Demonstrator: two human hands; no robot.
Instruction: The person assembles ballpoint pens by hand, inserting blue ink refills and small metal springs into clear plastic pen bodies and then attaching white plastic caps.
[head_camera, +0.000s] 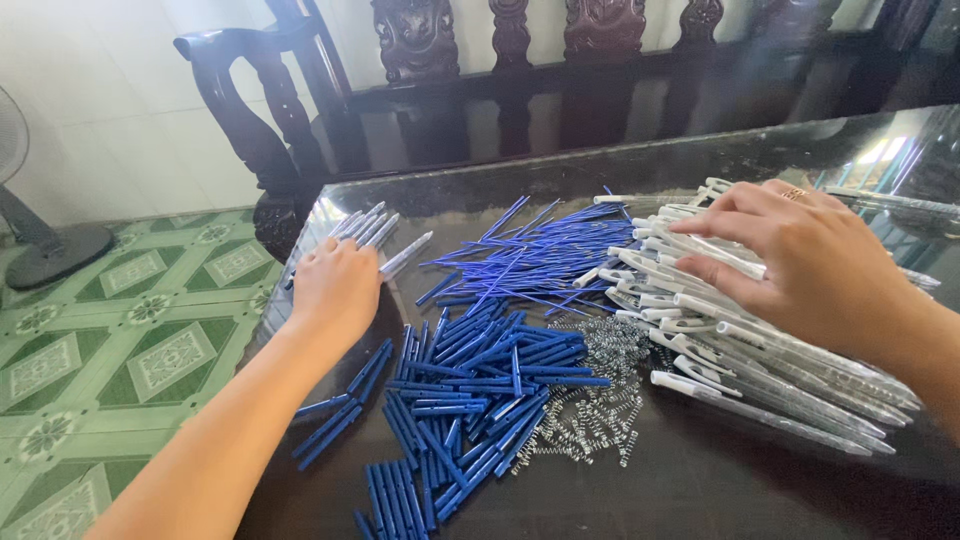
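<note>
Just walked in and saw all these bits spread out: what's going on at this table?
A person sits at a dark glossy table covered in pen parts. The left hand rests on a bunch of clear pens; the right hand reaches into a pile of clear white-clipped barrels. Blue plastic tubes, thin blue refills and small metal springs lie between.

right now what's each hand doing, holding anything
Left hand: closed on a bunch of clear pen barrels.
Right hand: open, fingers spread on the white-clipped pen barrels, gripping nothing.

No packages, labels, signs or screens anywhere in view.
</note>
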